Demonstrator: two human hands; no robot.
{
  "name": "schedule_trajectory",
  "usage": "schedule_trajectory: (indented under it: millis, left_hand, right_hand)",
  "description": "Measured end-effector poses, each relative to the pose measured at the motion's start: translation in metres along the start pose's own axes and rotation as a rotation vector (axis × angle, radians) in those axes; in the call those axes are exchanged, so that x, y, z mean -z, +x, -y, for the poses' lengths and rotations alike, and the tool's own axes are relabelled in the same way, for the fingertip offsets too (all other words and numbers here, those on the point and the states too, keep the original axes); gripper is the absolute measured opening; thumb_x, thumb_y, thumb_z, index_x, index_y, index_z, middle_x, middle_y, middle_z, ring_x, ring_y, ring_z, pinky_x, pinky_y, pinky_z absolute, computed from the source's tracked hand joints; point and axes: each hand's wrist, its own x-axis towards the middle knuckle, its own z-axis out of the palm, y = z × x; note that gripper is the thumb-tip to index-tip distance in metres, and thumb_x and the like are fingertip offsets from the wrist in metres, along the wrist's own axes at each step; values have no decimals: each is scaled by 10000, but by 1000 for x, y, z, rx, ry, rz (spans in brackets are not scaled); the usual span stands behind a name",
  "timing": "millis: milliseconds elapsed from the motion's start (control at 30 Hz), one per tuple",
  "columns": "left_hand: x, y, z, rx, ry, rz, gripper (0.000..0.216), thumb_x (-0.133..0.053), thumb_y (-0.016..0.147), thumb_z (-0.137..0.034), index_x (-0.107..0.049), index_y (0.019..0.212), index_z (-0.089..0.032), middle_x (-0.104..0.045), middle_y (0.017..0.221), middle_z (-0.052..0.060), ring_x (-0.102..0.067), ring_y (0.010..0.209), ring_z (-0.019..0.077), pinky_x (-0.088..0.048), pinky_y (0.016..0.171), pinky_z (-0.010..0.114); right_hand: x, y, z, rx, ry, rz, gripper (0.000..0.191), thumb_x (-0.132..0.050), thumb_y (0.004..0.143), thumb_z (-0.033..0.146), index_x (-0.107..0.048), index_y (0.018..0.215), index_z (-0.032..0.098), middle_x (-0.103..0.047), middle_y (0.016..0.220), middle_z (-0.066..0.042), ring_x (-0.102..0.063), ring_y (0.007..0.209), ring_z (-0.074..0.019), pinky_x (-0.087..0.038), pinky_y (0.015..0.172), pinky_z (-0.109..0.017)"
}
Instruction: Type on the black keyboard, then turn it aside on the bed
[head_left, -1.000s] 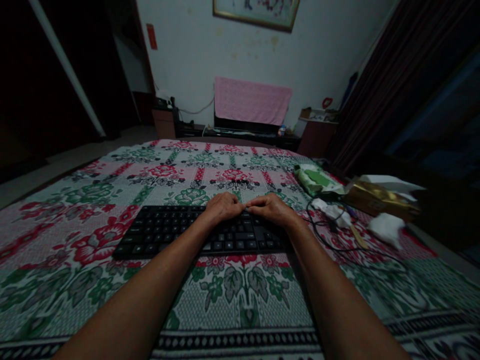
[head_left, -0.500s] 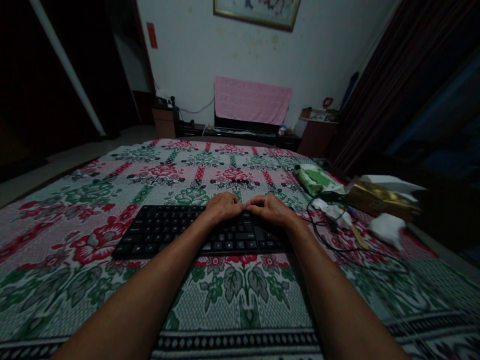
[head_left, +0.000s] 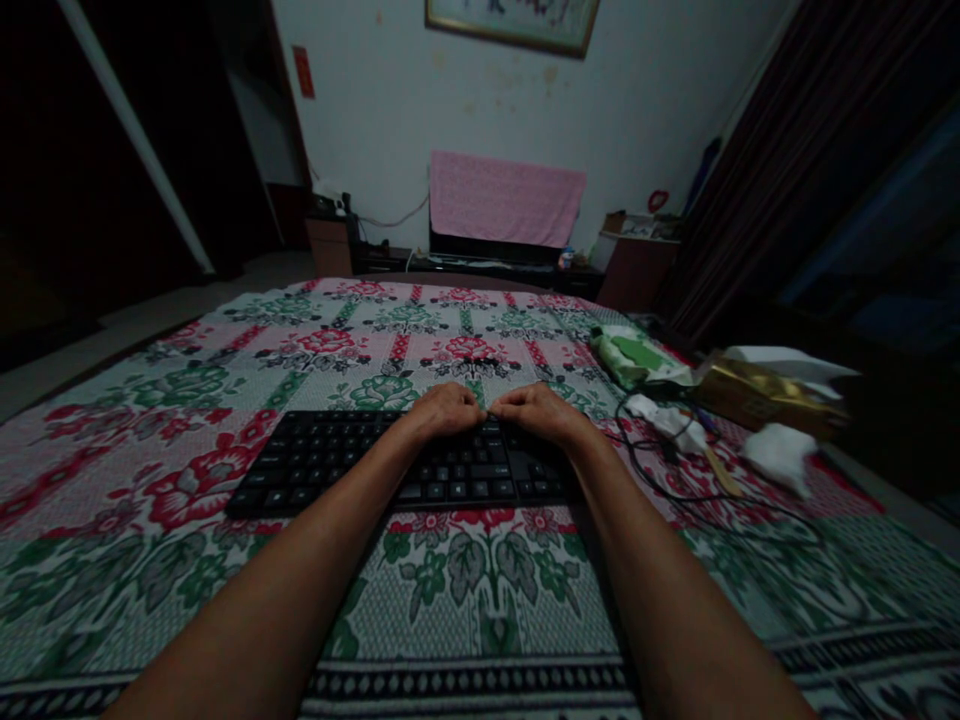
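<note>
A black keyboard (head_left: 330,460) lies on a floral bedspread (head_left: 465,590) in red, green and white. My left hand (head_left: 442,410) and my right hand (head_left: 536,410) rest side by side on the keyboard's far right part. Both have their fingers curled down, and their fingertips meet in a pinch at the far edge of the keys. Whatever sits between the fingertips is too small and dark to make out. Both forearms reach in from the bottom of the view.
To the right lie a black cable (head_left: 660,470), white crumpled tissue (head_left: 776,455), a gold packet (head_left: 757,395) and a green and white packet (head_left: 634,360). A pink cloth (head_left: 506,198) covers a screen by the far wall. A dark curtain (head_left: 757,170) hangs at the right.
My hands have barely shifted; the fingertips have drawn a little closer together at the keyboard's far edge. The view has tilted very slightly.
</note>
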Motion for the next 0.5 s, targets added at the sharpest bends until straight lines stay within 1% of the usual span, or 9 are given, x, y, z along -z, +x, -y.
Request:
schedule_trajectory:
  millis: [67,167,267,333,400,500]
  left_hand:
    - [-1,2,3,-15,-12,20,306,-453,617,-405,-645,743,-203,-601,645,-10,-507,588,109,-353,493,181]
    - [0,3,4,4,13,-10,307,-424,636,-393,-648,716,-197,-592,617,-3,-499,564,111,-355,493,194]
    - [4,-1,1,-5,34,-60,286,-422,644,-364,-650,703,-201,-606,638,8,-511,585,117,-363,515,199]
    - [8,-5,-2,-10,52,-100,273,-420,649,-341,-650,707,-204,-620,670,18,-525,612,121,-370,537,199]
    - [10,-7,-4,-10,68,-126,265,-419,655,-326,-649,716,-208,-628,695,26,-535,637,125,-377,560,200]
    - [11,-10,-6,-18,85,-140,261,-414,660,-309,-648,713,-205,-632,708,34,-547,659,133,-383,573,201]
  right_hand:
    - [-1,1,-3,69,7,-30,292,-486,669,372,-622,723,118,-550,576,22,-449,502,-72,-341,470,-176]
    - [-3,1,-6,182,-29,-98,242,-487,680,305,-618,785,130,-598,689,1,-510,618,-97,-386,579,-196]
    - [-2,0,-2,314,-165,-182,197,-488,692,256,-631,782,155,-608,763,-26,-527,731,-126,-389,682,-235]
    - [0,-2,2,396,-252,-218,180,-490,697,234,-638,779,172,-601,789,-37,-520,774,-134,-381,722,-254]
    - [1,-4,7,436,-301,-211,183,-487,706,223,-640,799,186,-592,795,-40,-516,788,-135,-382,732,-262]
    - [3,-8,11,428,-315,-185,196,-494,707,212,-638,840,202,-585,813,-39,-515,795,-132,-390,738,-267]
